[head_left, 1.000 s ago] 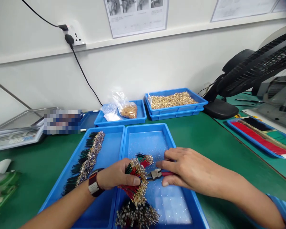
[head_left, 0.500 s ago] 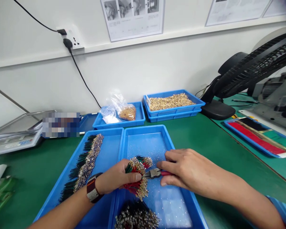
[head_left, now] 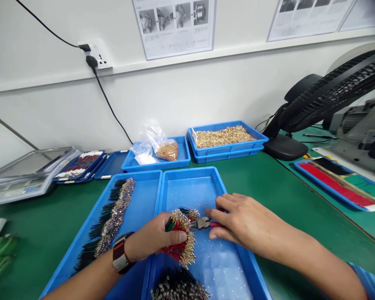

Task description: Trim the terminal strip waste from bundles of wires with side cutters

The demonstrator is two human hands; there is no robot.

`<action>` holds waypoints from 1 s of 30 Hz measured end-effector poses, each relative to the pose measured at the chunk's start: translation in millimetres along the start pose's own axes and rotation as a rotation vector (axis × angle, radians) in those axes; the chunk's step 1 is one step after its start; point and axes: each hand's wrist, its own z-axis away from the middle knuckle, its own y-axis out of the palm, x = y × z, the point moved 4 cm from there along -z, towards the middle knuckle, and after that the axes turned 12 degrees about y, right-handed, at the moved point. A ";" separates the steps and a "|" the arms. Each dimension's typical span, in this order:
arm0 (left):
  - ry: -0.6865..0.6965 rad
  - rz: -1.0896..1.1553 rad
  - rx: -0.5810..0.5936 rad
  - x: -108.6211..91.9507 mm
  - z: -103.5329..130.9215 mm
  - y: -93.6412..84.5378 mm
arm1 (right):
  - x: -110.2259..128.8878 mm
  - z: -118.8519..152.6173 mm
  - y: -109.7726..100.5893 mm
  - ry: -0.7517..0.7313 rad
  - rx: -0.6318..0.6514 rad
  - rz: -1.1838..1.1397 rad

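Observation:
My left hand (head_left: pixel 158 238) grips a bundle of red and green wires (head_left: pixel 181 241) with gold and silver metal ends. Red-handled pliers (head_left: pixel 202 223) are in my right hand (head_left: pixel 234 218), their jaws at the bundle's right edge. Both hands are over the right blue tray (head_left: pixel 217 179). A small bundle with silver ends (head_left: pixel 192 214) lies behind the held one. Nearer to me, dark wires with silvery ends (head_left: pixel 179 287) lie in the same tray. In the left blue tray (head_left: pixel 146 187) is a long row of dark wires with metal tips (head_left: pixel 120 212).
Farther back are a tray with plastic bags (head_left: pixel 184 156), stacked trays of gold parts (head_left: pixel 225 137) and small trays (head_left: pixel 84 164). A scale (head_left: pixel 21 183) is at the left. At the right are a black fan (head_left: pixel 325 100) and a tray of coloured wires (head_left: pixel 334 183).
The view has shifted slightly. The pliers stay beside the held bundle, and both hands keep almost the same places and grips.

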 end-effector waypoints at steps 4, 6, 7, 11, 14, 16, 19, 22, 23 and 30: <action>-0.063 -0.048 -0.025 7.8 3.8 -5.2 | 0.5 -0.4 0.6 -0.003 0.013 -0.014; -0.088 -0.098 -0.041 12.7 4.9 -9.0 | 0.5 -0.2 1.0 -0.005 0.027 -0.028; -0.090 -0.126 -0.056 14.6 4.9 -10.7 | 0.6 0.1 1.0 -0.005 0.037 -0.030; -0.035 -0.208 -0.109 15.5 2.1 -12.5 | 1.6 2.6 -1.1 0.000 0.078 -0.029; 0.000 -0.165 -0.108 11.2 0.0 -9.1 | 2.7 3.7 -3.6 0.004 0.109 -0.067; 0.012 -0.115 -0.083 7.4 -0.5 -7.1 | 2.0 3.0 -5.7 0.008 0.096 -0.100; 0.044 -0.061 -0.006 2.8 0.0 -5.8 | -1.4 1.4 -7.5 0.015 0.055 -0.103; 0.049 -0.006 0.036 3.6 1.5 -7.6 | -4.6 0.9 -7.6 0.021 0.044 -0.092; 0.044 0.013 0.036 4.8 2.1 -8.4 | -4.9 1.1 -7.5 0.021 0.050 -0.093; 0.049 0.112 0.067 3.5 3.4 -4.7 | -0.1 0.8 -8.4 0.002 0.104 -0.112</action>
